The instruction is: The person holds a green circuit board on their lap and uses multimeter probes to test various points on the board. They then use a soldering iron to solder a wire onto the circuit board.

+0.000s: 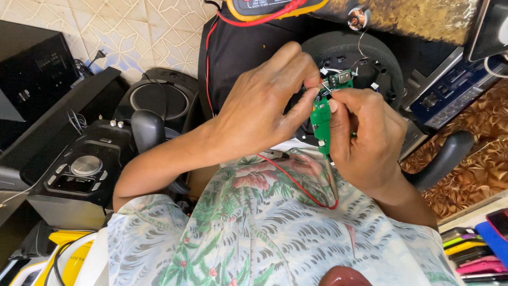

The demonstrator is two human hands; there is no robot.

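— While I stood beside the chair, both hands were up over the person's lap. What could you actually make out?

— Not everything. The right hand [365, 140] was closed around a green circuit board [320, 123], pinching its edge, and its fingers covered the board's 3 o'clock side. The left hand [264, 108] had thumb and forefinger nipped shut on the board's top end, at about 12 o'clock. Whatever small part sat between those fingertips was too tiny for me to tell.

— And the board's place?

— Held in the air, just in front of a round black speaker housing [352, 55] that lay behind it at 12 o'clock. The hands hid most of that housing.

— Any wires?

— A red wire [296, 186] looped down from the board over the patterned shirt [254, 222]. A meter [275, 6] with a yellow rim at 12 o'clock was cut off by the top of my view.

— Room to move?

— Little. A black speaker unit with a silver knob [84, 167] crowded 9 o'clock, the chair's armrest [444, 156] sat at 3 o'clock, and stacked phones [473, 249] were clipped at 4 o'clock. Only the lap was open.
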